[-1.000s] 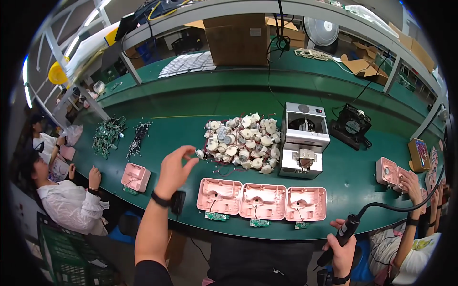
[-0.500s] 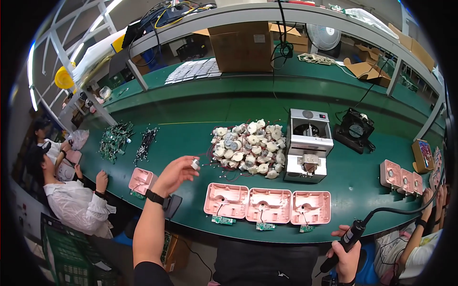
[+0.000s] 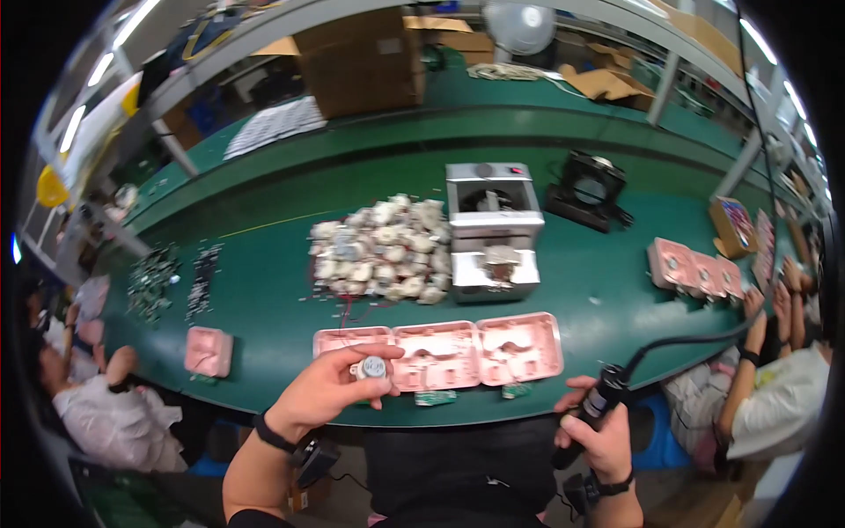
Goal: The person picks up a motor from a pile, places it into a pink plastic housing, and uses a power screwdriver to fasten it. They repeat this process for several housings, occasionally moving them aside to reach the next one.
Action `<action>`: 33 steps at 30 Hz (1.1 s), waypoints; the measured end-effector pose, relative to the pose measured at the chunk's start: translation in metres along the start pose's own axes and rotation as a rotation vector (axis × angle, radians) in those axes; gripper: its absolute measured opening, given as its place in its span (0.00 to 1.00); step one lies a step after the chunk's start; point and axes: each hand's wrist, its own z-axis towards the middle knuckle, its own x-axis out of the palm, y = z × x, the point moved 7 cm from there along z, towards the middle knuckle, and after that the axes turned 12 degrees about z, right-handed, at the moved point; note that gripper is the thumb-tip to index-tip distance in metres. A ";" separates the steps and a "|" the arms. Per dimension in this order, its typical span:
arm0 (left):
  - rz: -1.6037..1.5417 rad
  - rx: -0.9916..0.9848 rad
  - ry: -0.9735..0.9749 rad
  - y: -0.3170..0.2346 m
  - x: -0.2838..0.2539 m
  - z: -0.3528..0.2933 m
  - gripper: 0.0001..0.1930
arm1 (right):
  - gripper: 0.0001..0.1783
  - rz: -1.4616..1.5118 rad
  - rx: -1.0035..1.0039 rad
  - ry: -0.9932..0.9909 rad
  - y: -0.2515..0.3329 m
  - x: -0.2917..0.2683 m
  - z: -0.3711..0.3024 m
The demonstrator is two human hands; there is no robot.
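My left hand (image 3: 319,389) pinches a small round motor (image 3: 373,368) with a silvery face, above the leftmost pink plastic housing (image 3: 339,338). The hand hides much of that housing. Beside it in the row are a middle pink housing (image 3: 431,380) and a right pink housing (image 3: 539,345), open side up. Small green circuit boards (image 3: 518,390) stick out at their near edges. In my right hand (image 3: 607,444) is a black electric screwdriver (image 3: 595,412), its cord running up to the right. Red wires (image 3: 345,310) trail between the motor pile and my left hand.
Behind the housings lie a heap of whitish motors (image 3: 383,251) and a grey metal machine (image 3: 495,229). A black fan unit (image 3: 588,189) stands farther right. More pink housings (image 3: 695,268) sit near co-workers at right, another pink housing (image 3: 209,350) at left, with heaped circuit boards (image 3: 154,282).
My left hand has brought the motor from beside the heap nearer to me, over the leftmost housing. My right hand still holds the screwdriver. The whole view has shifted.
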 end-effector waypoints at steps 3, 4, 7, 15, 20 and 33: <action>-0.046 0.014 0.127 -0.001 0.034 0.009 0.17 | 0.29 -0.011 0.019 -0.002 -0.001 -0.008 0.000; -0.060 0.020 0.158 -0.001 0.041 0.012 0.16 | 0.28 0.009 0.007 0.013 -0.001 -0.009 -0.001; -0.104 0.014 0.256 -0.008 0.070 0.029 0.16 | 0.28 0.050 -0.018 0.042 0.005 -0.016 -0.003; 0.372 0.231 0.139 -0.023 0.096 0.068 0.15 | 0.26 0.142 -0.101 0.078 0.010 -0.025 -0.006; 0.662 0.311 -0.124 -0.022 0.110 0.081 0.15 | 0.26 0.167 -0.069 0.059 0.004 -0.030 -0.005; 1.018 0.711 -0.435 -0.030 0.134 0.108 0.16 | 0.25 0.171 -0.065 0.029 0.011 -0.041 -0.006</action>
